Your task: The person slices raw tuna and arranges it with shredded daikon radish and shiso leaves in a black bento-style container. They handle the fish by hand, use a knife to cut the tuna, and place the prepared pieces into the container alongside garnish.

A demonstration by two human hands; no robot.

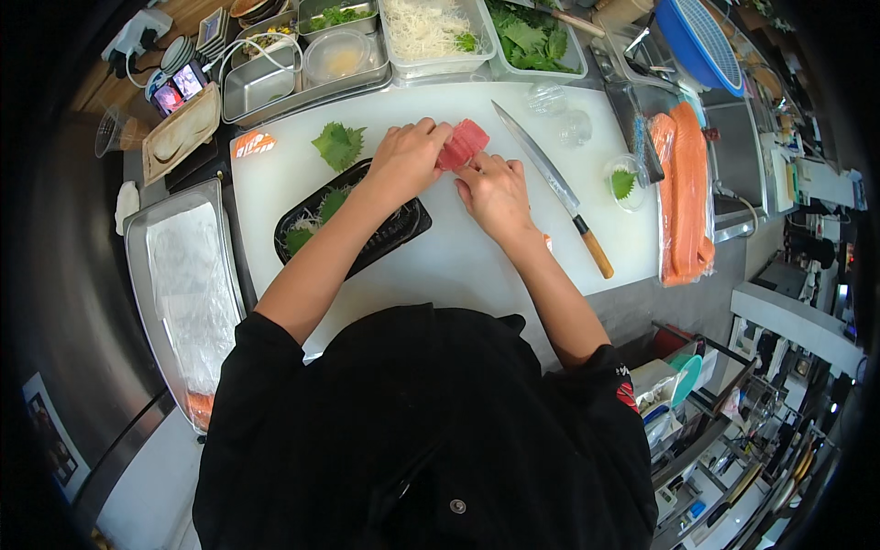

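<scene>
My left hand [405,161] and my right hand [496,196] both hold a small block of red raw fish [464,144], which looks sliced, above a white cutting board [440,275]. Below my left forearm lies a black plastic tray [402,237] with shredded white garnish and green shiso leaves [298,240]. A loose shiso leaf [338,146] rests on the board behind the tray. To the right of my right hand lies a long knife [553,180] with a wooden handle, its tip pointing away from me. My fingertips partly hide the fish.
Salmon fillets [687,192] on plastic wrap lie along the board's right edge. Near them is a clear cup [641,199] with a leaf. Behind the board stand containers of shredded white garnish [430,31] and shiso leaves [529,38]. A metal tray [237,275] sits at the left.
</scene>
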